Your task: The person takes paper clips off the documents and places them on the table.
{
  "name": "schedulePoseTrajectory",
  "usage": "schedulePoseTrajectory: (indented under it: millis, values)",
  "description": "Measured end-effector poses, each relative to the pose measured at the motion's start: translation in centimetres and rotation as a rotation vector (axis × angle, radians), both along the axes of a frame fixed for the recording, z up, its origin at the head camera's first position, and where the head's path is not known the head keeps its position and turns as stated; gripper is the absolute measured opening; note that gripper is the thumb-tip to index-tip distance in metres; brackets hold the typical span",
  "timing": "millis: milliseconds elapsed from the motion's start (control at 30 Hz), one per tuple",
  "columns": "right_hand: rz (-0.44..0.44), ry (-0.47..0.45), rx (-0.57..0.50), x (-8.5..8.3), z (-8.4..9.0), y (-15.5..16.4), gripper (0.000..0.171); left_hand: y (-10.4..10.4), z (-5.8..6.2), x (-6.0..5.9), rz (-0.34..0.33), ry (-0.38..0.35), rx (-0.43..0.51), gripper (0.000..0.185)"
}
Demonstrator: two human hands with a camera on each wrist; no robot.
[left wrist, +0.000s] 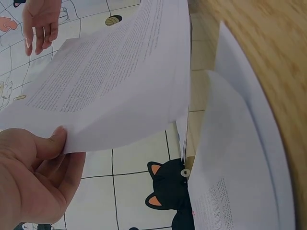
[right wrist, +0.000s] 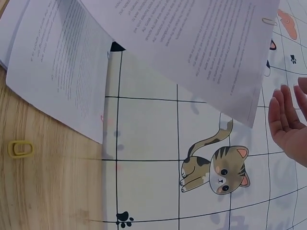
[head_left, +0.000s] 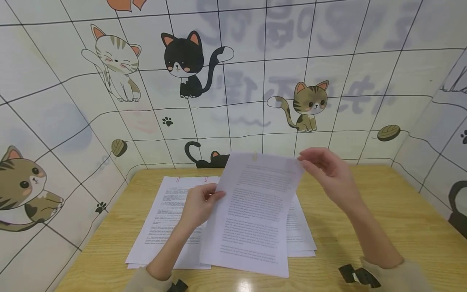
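1. Right wrist view only: a yellow paper clip (right wrist: 20,148) lies loose on the wooden table (right wrist: 48,191), at about 7 o'clock from the flat papers (right wrist: 57,62). The head view does not show this clip. A second clip (right wrist: 269,21) sits at the raised sheaf's top edge.
2. Left wrist view only: the thumb presses the top face of the raised sheaf (left wrist: 115,81) at its edge, with the fingers beneath it. It also shows the sheaf as several sheets fanned slightly at one side.
3. Head view only: the whole layout. Two flat stacks (head_left: 166,219) lie on the table, the left one clipped at its top with small red clips (head_left: 177,179).
4. The raised sheaf (head_left: 253,211) is white, printed in dense small text, held tilted with its lower edge near the table.
5. Left hand (head_left: 198,205) pinches the sheaf at its 9 o'clock edge.
6. Right hand (head_left: 328,172) is spread, fingers relaxed, holding nothing, at the sheaf's 2 o'clock corner. Contact with the corner cannot be told.
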State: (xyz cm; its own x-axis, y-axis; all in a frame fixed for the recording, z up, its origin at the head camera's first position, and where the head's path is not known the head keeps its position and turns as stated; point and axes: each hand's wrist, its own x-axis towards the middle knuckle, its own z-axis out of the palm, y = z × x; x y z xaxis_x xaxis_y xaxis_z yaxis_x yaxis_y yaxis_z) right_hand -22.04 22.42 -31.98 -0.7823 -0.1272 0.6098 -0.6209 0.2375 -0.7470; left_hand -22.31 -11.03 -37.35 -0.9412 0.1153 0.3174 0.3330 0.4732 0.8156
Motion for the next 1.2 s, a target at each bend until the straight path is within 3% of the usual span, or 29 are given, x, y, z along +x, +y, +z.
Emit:
schedulePoseTrajectory:
  millis: [333, 733, 1200]
  values:
    - [0.035, -0.022, -0.008, -0.1, 0.2, -2.0, 0.021, 0.4, 0.0, 0.4, -0.014, 0.024, -0.069, 0.008]
    - [0.123, -0.059, 0.006, -0.5, -0.1, -3.8, 0.020, 0.8, -0.1, 0.6, -0.014, 0.130, -0.160, 0.003]
    - [0.135, -0.132, 0.050, -0.5, -0.5, -4.9, 0.014, 1.1, -0.1, 0.9, -0.024, 0.211, -0.241, 0.008]
